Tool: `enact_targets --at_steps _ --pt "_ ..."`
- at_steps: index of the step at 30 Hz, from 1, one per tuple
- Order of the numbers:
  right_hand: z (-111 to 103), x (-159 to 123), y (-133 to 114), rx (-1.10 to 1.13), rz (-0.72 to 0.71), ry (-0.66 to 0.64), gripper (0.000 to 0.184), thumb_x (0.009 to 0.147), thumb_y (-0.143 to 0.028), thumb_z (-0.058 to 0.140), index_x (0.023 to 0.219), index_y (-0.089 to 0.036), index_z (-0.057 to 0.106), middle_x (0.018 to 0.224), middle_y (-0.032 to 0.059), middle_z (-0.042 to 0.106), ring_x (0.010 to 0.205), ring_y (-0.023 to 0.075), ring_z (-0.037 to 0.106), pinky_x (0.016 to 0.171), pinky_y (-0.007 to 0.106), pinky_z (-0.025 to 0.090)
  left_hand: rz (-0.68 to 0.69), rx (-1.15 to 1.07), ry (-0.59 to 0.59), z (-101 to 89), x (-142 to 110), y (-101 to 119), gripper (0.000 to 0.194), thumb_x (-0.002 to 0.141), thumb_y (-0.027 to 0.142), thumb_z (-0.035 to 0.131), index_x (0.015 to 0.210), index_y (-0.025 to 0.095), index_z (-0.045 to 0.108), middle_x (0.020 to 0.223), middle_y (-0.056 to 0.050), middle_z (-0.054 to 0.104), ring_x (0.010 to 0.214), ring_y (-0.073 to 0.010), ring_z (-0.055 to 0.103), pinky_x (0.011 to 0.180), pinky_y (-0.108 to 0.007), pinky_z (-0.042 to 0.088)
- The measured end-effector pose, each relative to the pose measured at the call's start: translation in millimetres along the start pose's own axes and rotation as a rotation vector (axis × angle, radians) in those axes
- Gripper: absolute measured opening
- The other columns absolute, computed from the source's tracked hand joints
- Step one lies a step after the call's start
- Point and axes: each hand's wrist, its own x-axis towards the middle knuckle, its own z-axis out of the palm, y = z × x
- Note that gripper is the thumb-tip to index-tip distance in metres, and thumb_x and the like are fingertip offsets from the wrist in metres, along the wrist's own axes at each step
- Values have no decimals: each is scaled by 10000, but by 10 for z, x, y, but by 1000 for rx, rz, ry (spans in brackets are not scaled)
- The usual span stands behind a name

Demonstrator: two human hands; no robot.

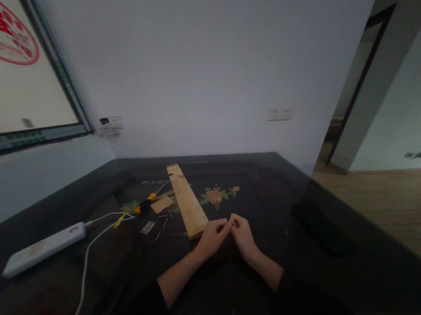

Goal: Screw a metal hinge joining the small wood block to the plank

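My left hand point(212, 238) is closed in a pinch beside the near end of a wooden board point(186, 200). Fingertip to fingertip with it, my right hand point(242, 235) is curled and pinching too. Whatever lies between the fingers is too small to make out. The board slants away across the dark table point(267, 193). To its left are several screws point(165, 223), a metal hinge point(148, 227) and a piece of sandpaper-like tan sheet point(162, 204). A screwdriver with a yellow and black handle point(146, 203) lies farther left.
A white power strip point(46, 248) with a looping white cable point(86, 265) occupies the table's left side. At the right lies a dark flat object point(321, 229). The wall point(204, 76) rises behind the table's far edge, with outlets point(280, 114).
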Motion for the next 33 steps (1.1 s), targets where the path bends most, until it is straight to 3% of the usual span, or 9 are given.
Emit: enact_targets --at_steps 33 --pt "-26 23 26 -34 36 -73 219 581 -301 536 539 -244 329 529 -80 288 555 96 239 519 250 198 -10 75 7 -11 -13 44 374 884 478 429 620 215 397 596 40 370 609 -131 355 595 -283 252"
